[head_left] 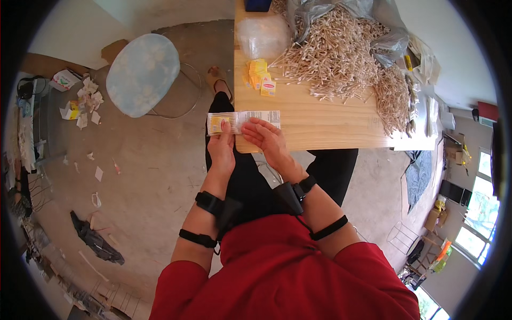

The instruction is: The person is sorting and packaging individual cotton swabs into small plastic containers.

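At the table's near left corner, the left hand (222, 153) is clamped on a clear packet (213, 118) of cotton swabs — thumb on top across its yellow card, the other fingers hidden beneath. That end of the packet juts past the table edge, above a black trouser leg (242, 176). The right hand (271, 144) lies over a pale printed strip (258, 114) just beside it, fingers bunched together; whether they pinch it I cannot tell, since the palm and thumb are hidden, nor whether strip and packet are 1 piece or 2. Beyond the hands, on the wooden table (330, 127), sits a small pile of yellow cards (258, 69), overlapping too much to count. Further off is a clear plastic bundle (264, 37), its contents hard to make out, and right of it a big heap of swabs (341, 58) partly covered by grey plastic (392, 48). A dark blue box (257, 5) is cut off by the top edge. Left of the table stands a round stool (143, 74) with a pale blue cover — its legs mostly hidden.
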